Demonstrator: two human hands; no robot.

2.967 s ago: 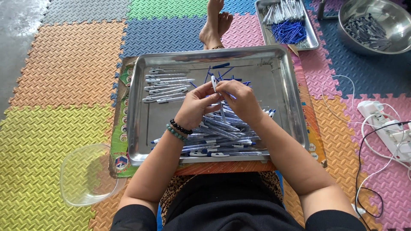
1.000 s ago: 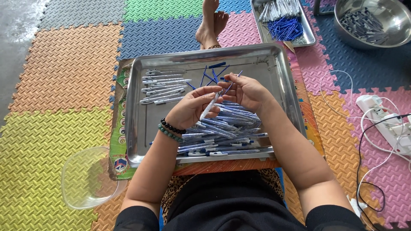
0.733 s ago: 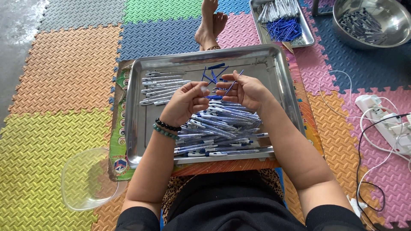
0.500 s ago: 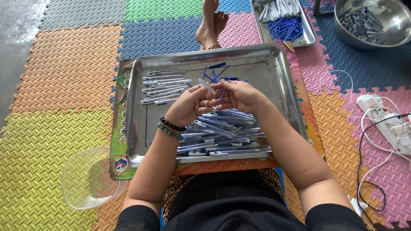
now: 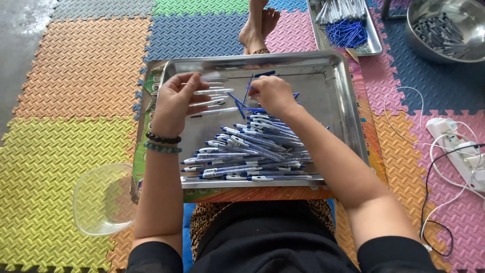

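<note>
A large steel tray [image 5: 343, 101] is seen on the lap, and both hands are held over its far half. The left hand [image 5: 174, 103] is placed at about ten o'clock on the tray, fingers curled loosely; a pale pen barrel [image 5: 212, 77] appears blurred at its fingertips, though whether it is pinched cannot be told. The right hand [image 5: 273, 93] is set at about twelve o'clock, its fingers drawn together on thin blue refills [image 5: 242, 101] (a small loose bundle, splayed upward and to the left). Between the two hands, a short row of white barrels [image 5: 214, 103] is laid flat. A heaped pile of blue and white pens [image 5: 252, 154] is spread across the near half, from six toward four o'clock. Two bead bracelets [image 5: 162, 142] are worn on the left wrist. A clear plastic bowl [image 5: 101, 199] is set on the foam mats at eight o'clock, a second tray [image 5: 376, 45] with more refills and a steel bowl [image 5: 419, 35] at one o'clock, and a power strip [image 5: 459, 151] at three o'clock. Another person's bare feet [image 5: 257, 28] are seen at twelve o'clock.
</note>
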